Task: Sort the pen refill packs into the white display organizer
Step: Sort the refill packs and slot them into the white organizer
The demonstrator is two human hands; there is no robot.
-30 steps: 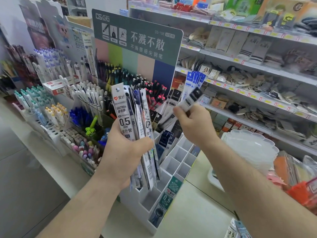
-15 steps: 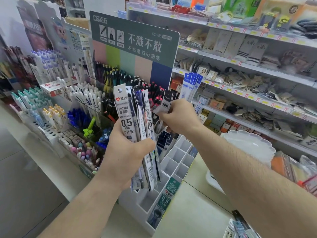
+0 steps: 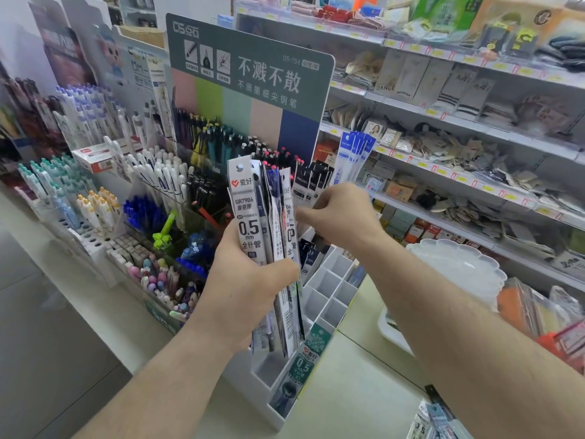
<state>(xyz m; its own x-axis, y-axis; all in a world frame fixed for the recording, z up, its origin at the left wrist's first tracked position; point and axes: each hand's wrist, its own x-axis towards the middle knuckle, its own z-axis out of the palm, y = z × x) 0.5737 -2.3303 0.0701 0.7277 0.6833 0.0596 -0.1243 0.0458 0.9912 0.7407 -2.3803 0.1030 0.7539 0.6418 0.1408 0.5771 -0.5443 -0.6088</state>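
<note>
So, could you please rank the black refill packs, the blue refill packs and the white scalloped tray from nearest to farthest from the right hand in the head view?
1. Black refill packs, just above the right hand.
2. Blue refill packs, higher, upper right.
3. White scalloped tray, lower right on the counter.

refill packs (image 3: 253, 223) fanned upright above white organizer (image 3: 329, 296); several compartments hold packs.
</note>
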